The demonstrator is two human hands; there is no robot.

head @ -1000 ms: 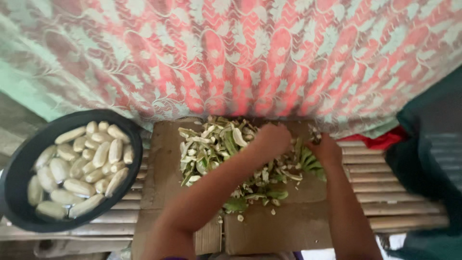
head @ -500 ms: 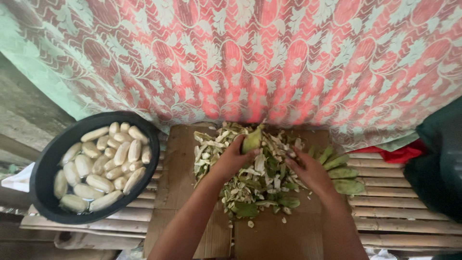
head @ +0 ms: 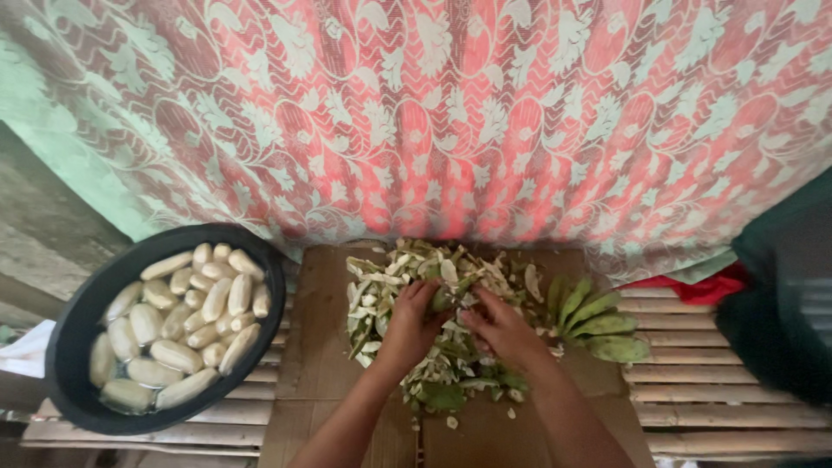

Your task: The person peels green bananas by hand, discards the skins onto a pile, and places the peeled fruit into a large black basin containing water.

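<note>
Ideally the left hand (head: pixel 407 325) pins the banana (head: pixel 444 296) steady while the right hand (head: pixel 503 329), grip pinched closed on it, strips peel away

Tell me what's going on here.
A person's left hand and right hand meet over a pile of green peels on a cardboard sheet, holding a green banana between them. Unpeeled green bananas lie to the right. A black basin on the left holds peeled bananas.
</note>
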